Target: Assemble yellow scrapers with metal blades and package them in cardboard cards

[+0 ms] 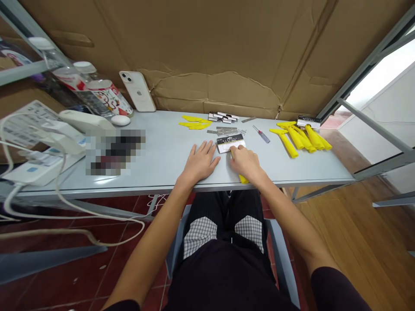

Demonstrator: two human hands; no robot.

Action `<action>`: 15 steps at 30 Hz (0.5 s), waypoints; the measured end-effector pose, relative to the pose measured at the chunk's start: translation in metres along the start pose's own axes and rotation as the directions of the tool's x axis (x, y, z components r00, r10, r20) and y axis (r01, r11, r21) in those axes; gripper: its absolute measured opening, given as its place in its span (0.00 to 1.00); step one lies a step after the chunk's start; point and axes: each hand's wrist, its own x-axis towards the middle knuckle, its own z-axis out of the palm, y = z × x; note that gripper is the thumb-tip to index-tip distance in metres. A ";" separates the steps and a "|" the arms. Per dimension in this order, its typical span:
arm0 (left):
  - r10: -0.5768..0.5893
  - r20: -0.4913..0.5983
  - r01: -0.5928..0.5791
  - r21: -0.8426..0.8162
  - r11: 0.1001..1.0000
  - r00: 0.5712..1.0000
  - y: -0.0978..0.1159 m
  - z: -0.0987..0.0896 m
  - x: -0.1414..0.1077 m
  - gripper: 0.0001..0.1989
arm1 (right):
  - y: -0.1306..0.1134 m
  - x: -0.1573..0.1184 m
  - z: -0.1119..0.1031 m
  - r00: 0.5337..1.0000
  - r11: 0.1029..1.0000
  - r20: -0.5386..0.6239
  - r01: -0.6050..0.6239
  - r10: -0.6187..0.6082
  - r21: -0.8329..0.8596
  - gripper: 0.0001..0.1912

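Observation:
My left hand [201,160] lies flat on the grey table, fingers spread, just left of a black-and-white printed card [231,143]. My right hand [245,162] is closed around a yellow-handled scraper [244,179], whose handle end shows below the palm near the table's front edge. The scraper's head end meets the card; whether it is joined to it I cannot tell. Behind the card lie flat metal blades [227,130] and small screws [241,131]. A screwdriver [262,134] with a clear handle rests to the right of them.
Several yellow handles [296,137] lie at the right, one with a printed card [308,121]. Flat yellow pieces [194,122] and folded black-and-white cards [223,116] sit at the back. A phone [138,91], bottles [108,97], a mouse [120,120] and cables [58,172] occupy the left.

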 end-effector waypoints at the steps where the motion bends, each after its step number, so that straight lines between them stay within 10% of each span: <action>1: 0.002 -0.002 -0.002 -0.001 1.000 1.000 -0.001 0.000 0.000 0.36 | 0.007 -0.005 0.001 1.000 1.000 0.002 0.005 -0.005 -0.005 0.23; 15: 0.022 -0.012 -0.022 0.009 1.000 1.000 -0.008 0.008 0.003 0.36 | 0.110 -0.049 -0.018 0.991 0.992 -0.134 -0.035 0.019 -0.120 0.26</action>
